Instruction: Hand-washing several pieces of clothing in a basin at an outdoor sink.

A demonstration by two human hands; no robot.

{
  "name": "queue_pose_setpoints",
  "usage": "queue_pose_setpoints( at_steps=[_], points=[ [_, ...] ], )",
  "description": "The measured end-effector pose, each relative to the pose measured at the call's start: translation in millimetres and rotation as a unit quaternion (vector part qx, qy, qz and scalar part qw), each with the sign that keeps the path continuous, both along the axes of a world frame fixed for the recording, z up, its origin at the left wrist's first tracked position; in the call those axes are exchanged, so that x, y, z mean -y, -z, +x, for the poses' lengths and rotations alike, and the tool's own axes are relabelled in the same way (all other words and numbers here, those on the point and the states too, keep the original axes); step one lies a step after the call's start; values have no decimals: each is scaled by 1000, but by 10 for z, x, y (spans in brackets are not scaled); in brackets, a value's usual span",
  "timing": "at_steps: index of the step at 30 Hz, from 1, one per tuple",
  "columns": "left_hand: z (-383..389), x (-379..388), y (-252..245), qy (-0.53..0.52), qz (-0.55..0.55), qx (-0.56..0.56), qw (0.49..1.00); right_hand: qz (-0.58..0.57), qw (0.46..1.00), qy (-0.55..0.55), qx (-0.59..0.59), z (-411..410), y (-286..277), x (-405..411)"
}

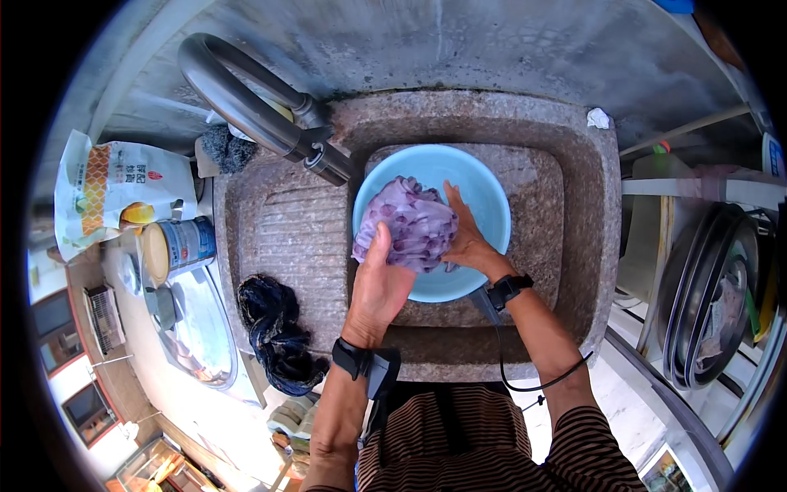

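A bunched wet purple patterned cloth [409, 224] is between my two hands, over a light blue plastic basin [486, 212]. From the left, my left hand [382, 277] supports the cloth's lower edge, thumb up against it. At its right side is my right hand [468, 234], fingers partly spread and partly hidden behind the cloth. Some water shows in the basin, which stands in the deep bay of a stone laundry sink [538, 246]. A twisted dark blue cloth [273, 335] lies at the front left of the ribbed washboard [307, 240].
A curved metal faucet [252, 104] reaches over the sink from the back left. Left of the sink are a printed plastic bag [126, 184], a tin can [178, 246] and a dark scouring pad [227, 147]. Stacked metal basins [707, 295] stand on a rack at right.
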State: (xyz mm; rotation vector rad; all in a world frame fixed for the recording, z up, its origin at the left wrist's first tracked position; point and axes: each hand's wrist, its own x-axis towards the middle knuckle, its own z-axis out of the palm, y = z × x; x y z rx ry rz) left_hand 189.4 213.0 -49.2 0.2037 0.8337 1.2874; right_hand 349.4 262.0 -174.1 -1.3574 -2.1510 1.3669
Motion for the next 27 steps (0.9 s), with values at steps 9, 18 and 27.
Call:
queue_pose_setpoints(
  at_steps=[9, 18, 27],
  points=[
    [-147, -116, 398, -62, -10, -19, 998, -82, 925, 290, -232, 177, -287, 303],
    [195, -3, 999, 26, -140, 114, 983, 32, 984, 147, -99, -301, -615, 766],
    [103, 6, 1309, -7, -200, 58, 978, 97, 967, 228, -66, -525, -278, 427]
  ],
)
